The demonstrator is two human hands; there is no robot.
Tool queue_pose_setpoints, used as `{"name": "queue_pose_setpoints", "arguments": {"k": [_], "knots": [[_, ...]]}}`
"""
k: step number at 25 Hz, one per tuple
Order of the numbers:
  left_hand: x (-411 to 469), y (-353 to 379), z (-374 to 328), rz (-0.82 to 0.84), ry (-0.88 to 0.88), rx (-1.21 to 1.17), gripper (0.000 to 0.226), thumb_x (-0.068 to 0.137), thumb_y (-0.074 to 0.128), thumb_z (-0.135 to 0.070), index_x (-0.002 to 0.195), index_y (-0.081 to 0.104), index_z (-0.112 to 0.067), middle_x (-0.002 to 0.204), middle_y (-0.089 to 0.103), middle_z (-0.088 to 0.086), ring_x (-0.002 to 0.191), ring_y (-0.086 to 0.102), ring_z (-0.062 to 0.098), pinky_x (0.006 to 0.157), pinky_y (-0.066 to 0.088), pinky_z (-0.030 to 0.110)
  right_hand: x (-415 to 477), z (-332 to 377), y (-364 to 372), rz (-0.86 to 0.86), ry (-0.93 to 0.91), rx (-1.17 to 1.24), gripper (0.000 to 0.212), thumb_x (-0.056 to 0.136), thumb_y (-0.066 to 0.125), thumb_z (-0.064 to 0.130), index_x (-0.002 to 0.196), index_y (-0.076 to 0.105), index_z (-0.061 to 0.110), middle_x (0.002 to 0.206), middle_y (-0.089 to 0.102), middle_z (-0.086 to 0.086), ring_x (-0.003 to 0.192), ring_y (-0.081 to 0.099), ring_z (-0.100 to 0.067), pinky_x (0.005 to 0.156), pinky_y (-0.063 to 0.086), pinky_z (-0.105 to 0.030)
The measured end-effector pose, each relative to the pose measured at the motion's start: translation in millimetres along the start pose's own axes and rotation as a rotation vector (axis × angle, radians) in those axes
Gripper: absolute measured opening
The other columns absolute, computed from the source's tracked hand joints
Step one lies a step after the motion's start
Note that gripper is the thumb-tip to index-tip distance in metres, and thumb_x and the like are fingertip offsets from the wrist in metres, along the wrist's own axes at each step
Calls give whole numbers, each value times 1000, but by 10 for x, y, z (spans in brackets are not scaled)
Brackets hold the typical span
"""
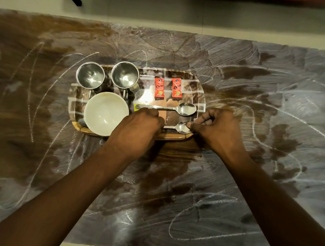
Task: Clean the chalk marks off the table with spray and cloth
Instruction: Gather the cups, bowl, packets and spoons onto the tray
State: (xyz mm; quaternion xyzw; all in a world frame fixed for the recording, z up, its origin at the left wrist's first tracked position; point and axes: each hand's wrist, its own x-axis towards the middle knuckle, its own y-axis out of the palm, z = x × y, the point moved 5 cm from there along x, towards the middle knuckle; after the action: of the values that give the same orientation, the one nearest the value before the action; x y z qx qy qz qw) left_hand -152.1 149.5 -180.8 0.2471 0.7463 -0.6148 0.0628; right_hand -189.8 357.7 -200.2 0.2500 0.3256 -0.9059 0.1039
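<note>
Glossy wood-grain table [230, 191] smeared with matt chalk marks [291, 121]; shiny steel spoons [185, 109] by the right hand [217, 129]. Polished metal cups [91, 75] beyond the left hand [138, 128]; smooth white bowl [106, 113] beside it.

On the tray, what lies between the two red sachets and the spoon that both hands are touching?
In the head view, a second spoon lies crosswise on the tray, between the red sachets and the spoon that both hands touch.

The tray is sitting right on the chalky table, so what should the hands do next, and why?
Probably lift the tray off the table. Both hands, left and right, are closed at its near edge. Chalk scribbles run all around it, and no spray or cloth is in view, so clearing the tray, with its cups, bowl and spoons, likely comes first.
</note>
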Motion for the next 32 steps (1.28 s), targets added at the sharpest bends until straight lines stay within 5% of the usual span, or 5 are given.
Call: {"name": "queue_pose_setpoints", "arguments": {"k": [4, 7, 9, 16, 32], "knots": [[-375, -413, 225, -444, 6, -259, 20, 98, 66, -20, 107, 80, -9, 100, 78, 5, 92, 73, 25, 80, 61, 38, 0, 12, -121, -53, -3, 46, 29, 82, 91, 42, 84, 74, 18, 72, 79, 5, 64, 77, -8, 59, 61, -28], [-826, -642, 878, -830, -328, -581, 20, 96, 65, -16, 108, 80, -19, 97, 76, -8, 83, 68, -3, 83, 54, 12, 54, 27, -233, -173, -3, 60, 23, 92, 80, 45, 93, 74, 23, 72, 76, 12, 62, 71, 1, 56, 57, -19], [-971, -577, 1383, -906, -616, -804, 25, 95, 64, -14, 116, 76, -20, 103, 77, -1, 86, 70, -1, 83, 60, 24, 116, 56, -231, -192, 5, 82, 17, 97, 74, 41, 106, 73, 26, 88, 77, 9, 81, 75, -5, 77, 66, -34], [-881, 6, 2035, -440, -965, -1218, 17, 104, 60, 1, 112, 72, -8, 98, 74, 12, 65, 75, 12, 56, 60, 22, 289, 125, -21, -44, 98, 281, 19, 108, 63, 21, 124, 71, 21, 112, 80, -4, 101, 79, -30, 90, 64, -59], [-1716, -192, 2187, -652, -882, -1446, 18, 96, 71, 5, 101, 78, -10, 76, 84, 1, 62, 79, 8, 54, 63, 22, 200, 851, 73, -31, 8, 247, 19, 104, 64, 7, 119, 73, 14, 110, 79, -6, 95, 79, -19, 73, 62, -29]]}}
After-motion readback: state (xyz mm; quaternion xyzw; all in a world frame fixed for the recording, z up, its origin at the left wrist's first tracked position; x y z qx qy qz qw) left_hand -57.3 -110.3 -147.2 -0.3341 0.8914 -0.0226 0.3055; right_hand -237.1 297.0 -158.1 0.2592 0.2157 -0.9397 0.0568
